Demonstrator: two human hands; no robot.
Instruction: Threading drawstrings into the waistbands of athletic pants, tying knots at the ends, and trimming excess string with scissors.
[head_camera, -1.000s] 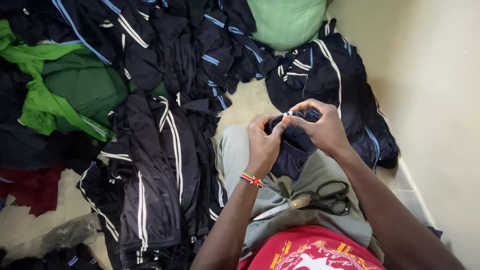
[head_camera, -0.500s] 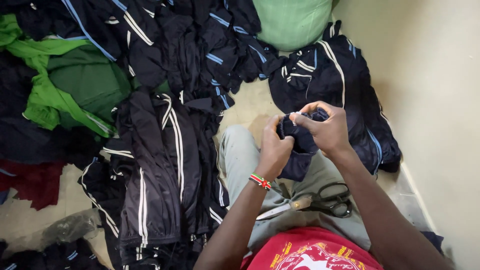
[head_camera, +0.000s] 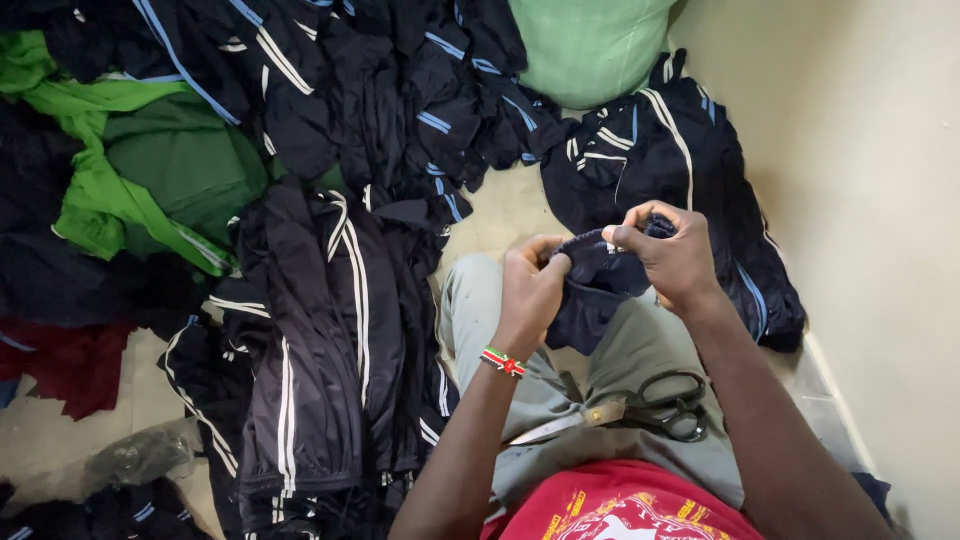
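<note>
At frame centre, left hand (head_camera: 532, 285) and right hand (head_camera: 672, 255) both pinch a small dark navy fabric piece (head_camera: 595, 285) above the lap; black-handled scissors (head_camera: 625, 410) rest unused; striped dark garments (head_camera: 330, 330) lie piled left.

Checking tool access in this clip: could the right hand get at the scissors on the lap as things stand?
Probably yes. The scissors lie uncovered on the lap just below the right hand, but that hand now grips the dark garment together with the left hand.
</note>
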